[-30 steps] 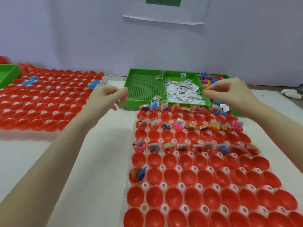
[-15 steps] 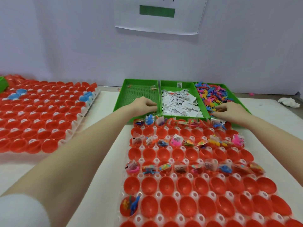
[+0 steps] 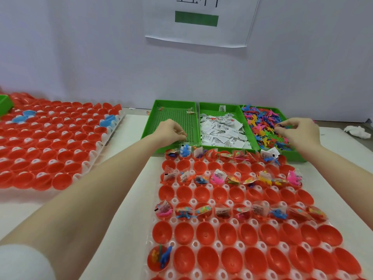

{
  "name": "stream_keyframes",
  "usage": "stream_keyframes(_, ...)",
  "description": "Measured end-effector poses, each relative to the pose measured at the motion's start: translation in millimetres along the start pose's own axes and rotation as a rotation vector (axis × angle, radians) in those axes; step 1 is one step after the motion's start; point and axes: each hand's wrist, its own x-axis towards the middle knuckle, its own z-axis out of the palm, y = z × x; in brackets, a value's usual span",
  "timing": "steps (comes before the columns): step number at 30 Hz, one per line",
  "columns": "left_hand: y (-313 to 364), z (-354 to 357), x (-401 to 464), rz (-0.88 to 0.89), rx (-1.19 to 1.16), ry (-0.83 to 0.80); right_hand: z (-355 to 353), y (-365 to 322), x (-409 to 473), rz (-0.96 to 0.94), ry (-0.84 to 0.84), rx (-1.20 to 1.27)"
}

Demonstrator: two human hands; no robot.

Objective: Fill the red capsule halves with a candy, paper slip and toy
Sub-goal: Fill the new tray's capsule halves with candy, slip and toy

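Red capsule halves (image 3: 203, 233) sit in a white holder tray (image 3: 193, 202) in front of me. Alternate rows hold candies, paper slips and toys; one half (image 3: 159, 257) at the near left holds a blue toy and candy. Behind stand three green trays: a nearly bare candy tray (image 3: 173, 116), paper slips (image 3: 220, 130) and toys (image 3: 260, 128). My left hand (image 3: 172, 132) is low in the candy tray, its fingertips pinching a small shiny candy. My right hand (image 3: 298, 132) hovers over the toys, pinching a small dark toy.
A second tray of red halves (image 3: 50, 142), with a few blue halves (image 3: 107, 121), fills the table's left side. A green bin corner (image 3: 4, 104) shows at far left. Crumpled white tissue (image 3: 357, 132) lies at far right. A paper sign (image 3: 197, 19) hangs on the wall.
Both hands came down from mid-air into the green trays. The left settled in the candy tray; the right moved from the toy tray's front edge up over the toys and pinched one.
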Motion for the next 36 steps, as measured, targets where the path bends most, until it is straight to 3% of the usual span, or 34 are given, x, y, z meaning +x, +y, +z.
stream_keyframes(3, -4.5, -6.8, -8.1, -0.022, -0.183, 0.168, -3.6, -4.7, 1.9, 0.108, 0.010, 0.231)
stream_keyframes(5, -5.5, -11.8, -12.3, -0.026, -0.274, 0.240, -3.9, -5.5, 2.5, 0.142, -0.013, 0.231)
stream_keyframes(10, -2.1, -14.9, -18.8, -0.039, -0.190, 0.150, 3.0, -6.8, -2.4, 0.125, -0.076, 0.001)
stream_keyframes(13, 1.0, -19.3, -24.3, -0.023, -0.247, 0.169, 8.5, -19.0, -8.0, 0.015, -0.074, 0.074)
stream_keyframes(18, 9.7, -28.8, -46.7, -0.074, -0.655, 0.290, 34.1, -57.3, -13.6, -0.193, -0.436, -0.083)
stream_keyframes(22, 20.4, -32.4, -87.6, -0.105, -0.963, 0.315, 54.6, -73.7, -18.7, -0.311, -0.606, -0.277)
stream_keyframes(26, 26.1, -41.7, -129.7, -0.168, -1.091, 0.285, 65.8, -75.2, -18.6, -0.326, -0.567, -0.420)
stream_keyframes(32, 26.9, -45.1, -170.0, -0.191, -1.100, 0.177, 63.8, -72.0, -17.0, -0.341, -0.430, -0.396)
stream_keyframes(36, 27.5, -40.7, -179.7, -0.227, -1.153, 0.130, 61.1, -68.9, -13.1, -0.320, -0.333, -0.241)
